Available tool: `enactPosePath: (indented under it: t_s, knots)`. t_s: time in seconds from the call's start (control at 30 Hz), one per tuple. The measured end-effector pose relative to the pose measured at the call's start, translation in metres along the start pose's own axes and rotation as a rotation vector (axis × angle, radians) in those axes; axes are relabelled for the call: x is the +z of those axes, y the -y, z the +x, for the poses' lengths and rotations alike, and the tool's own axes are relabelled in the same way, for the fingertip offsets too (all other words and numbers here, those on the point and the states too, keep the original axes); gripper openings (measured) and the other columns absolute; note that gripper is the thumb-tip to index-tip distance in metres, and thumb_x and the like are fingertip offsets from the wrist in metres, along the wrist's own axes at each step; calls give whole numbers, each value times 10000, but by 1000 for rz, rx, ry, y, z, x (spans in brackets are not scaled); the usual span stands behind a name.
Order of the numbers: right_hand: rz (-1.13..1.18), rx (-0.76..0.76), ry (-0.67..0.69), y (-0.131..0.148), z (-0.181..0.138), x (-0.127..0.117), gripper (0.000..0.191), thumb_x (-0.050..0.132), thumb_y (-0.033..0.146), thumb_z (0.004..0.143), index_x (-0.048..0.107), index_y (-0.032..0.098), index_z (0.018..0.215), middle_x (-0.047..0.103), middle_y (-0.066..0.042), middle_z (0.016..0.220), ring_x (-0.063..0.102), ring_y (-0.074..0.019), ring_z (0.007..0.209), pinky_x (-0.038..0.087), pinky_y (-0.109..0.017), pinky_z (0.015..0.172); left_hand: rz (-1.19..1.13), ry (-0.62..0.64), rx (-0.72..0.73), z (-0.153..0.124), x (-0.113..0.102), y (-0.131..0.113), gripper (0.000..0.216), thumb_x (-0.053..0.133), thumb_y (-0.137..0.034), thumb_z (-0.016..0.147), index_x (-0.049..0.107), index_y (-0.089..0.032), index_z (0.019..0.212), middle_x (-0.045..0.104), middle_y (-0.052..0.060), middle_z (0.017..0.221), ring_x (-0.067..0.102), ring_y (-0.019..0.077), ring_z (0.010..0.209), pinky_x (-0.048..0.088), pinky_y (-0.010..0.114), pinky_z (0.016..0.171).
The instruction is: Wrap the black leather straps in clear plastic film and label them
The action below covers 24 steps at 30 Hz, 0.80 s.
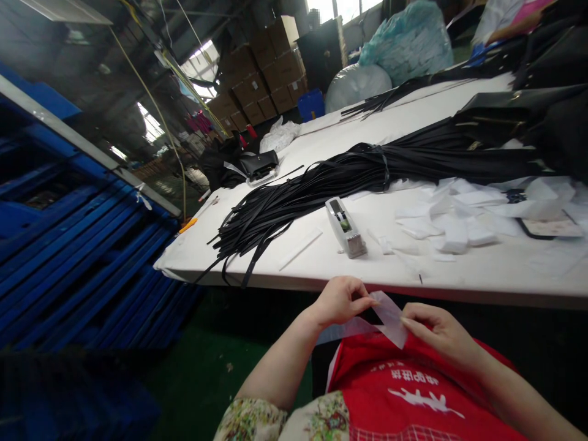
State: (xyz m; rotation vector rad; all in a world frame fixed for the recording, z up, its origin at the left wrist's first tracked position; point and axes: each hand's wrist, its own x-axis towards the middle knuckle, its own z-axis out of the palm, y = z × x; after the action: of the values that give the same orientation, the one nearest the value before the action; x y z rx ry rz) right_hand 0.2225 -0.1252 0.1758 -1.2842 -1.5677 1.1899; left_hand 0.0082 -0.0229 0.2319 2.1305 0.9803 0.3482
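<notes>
While tabletop straps (316, 184) sprawl, boxes (257, 92) seem cardboard.

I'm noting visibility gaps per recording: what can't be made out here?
All in the head view:
Translucent strip: gripped spots covered by the left hand and right hand.
Black straps: ends toward the right lost among dark material.
Another person: cut off by the top edge.
Small lettering on red apron: too small and blurred.

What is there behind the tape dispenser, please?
Behind the dispenser, black straps lie bundled on the table. What the dispenser itself covers cannot be seen.
</notes>
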Motion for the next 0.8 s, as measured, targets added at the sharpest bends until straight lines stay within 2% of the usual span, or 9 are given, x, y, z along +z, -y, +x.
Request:
enactPosePath:
  t_s: [0.1, 0.23, 0.3, 0.4, 0.47, 0.57, 0.67, 0.73, 0.8]
  knots:
    - [16, -1, 1, 0, 0, -1, 392, 529, 460, 907, 577, 181, 636, 565, -20, 646, 503, -157, 611, 406, -268, 566, -38, -3, 8, 1, 3, 0, 321, 713, -425, 796, 644, -154, 639, 634, -5, 628, 495, 93, 576, 360, 211, 551]
    - [34, -14, -11, 0, 0, -2, 394, 529, 462, 909, 580, 180, 639, 568, -22, 653, 508, -156, 615, 413, -266, 571, -224, 24, 11, 1, 8, -1, 415, 659, -506, 817, 584, -153, 612, 528, -33, 554, 417, 74, 524, 333, 201, 514]
    - [41, -18, -35, 1, 0, -1, 397, 525, 468, 912, 579, 181, 641, 564, -21, 653, 509, -156, 616, 422, -266, 575, -329, 21, 0, 2, 12, -2, 416, 694, -544, 769, 630, -140, 693, 568, -17, 604, 457, 80, 539, 357, 199, 519]
    - [43, -21, -76, 0, 0, 1, 398, 512, 474, 922, 589, 185, 659, 575, -26, 681, 528, -160, 640, 450, -269, 604, -448, 15, 7, 3, 24, -4, 458, 779, -536, 676, 711, -124, 862, 675, 48, 790, 573, 128, 665, 428, 211, 576]
    - [31, -22, -77, -1, 1, 2, 389, 502, 468, 931, 615, 183, 690, 598, -35, 715, 553, -168, 677, 469, -272, 635, -519, -1, 2, 4, 35, -6, 421, 755, -517, 711, 743, -123, 857, 703, 68, 819, 607, 152, 716, 455, 221, 613]
    - [-6, -14, -53, -4, 2, 3, 350, 498, 437, 939, 668, 179, 774, 641, -47, 761, 594, -184, 730, 496, -287, 682, -570, -108, -108, 4, 51, -8, 388, 715, -499, 754, 746, -114, 717, 684, 55, 666, 582, 133, 606, 435, 217, 557]
    - [-6, 7, -47, -4, 4, 2, 284, 522, 409, 931, 695, 183, 928, 702, -72, 898, 649, -213, 841, 530, -324, 787, -551, -200, -229, 4, 57, -6, 365, 764, -466, 699, 714, -112, 626, 638, 27, 557, 516, 101, 499, 378, 203, 476]
    - [-36, 22, -119, -1, 3, 0, 294, 554, 418, 911, 674, 185, 1046, 715, -92, 978, 664, -229, 875, 547, -341, 790, -528, -216, -267, 4, 56, -4, 330, 785, -430, 674, 712, -112, 624, 646, 23, 564, 510, 94, 490, 364, 198, 465]
    - [-125, 10, -234, 5, 2, -4, 323, 584, 422, 890, 650, 186, 1099, 715, -96, 957, 665, -224, 815, 555, -333, 714, -479, -188, -301, 4, 51, -2, 315, 787, -418, 669, 717, -113, 624, 656, 24, 572, 509, 93, 488, 347, 194, 453]
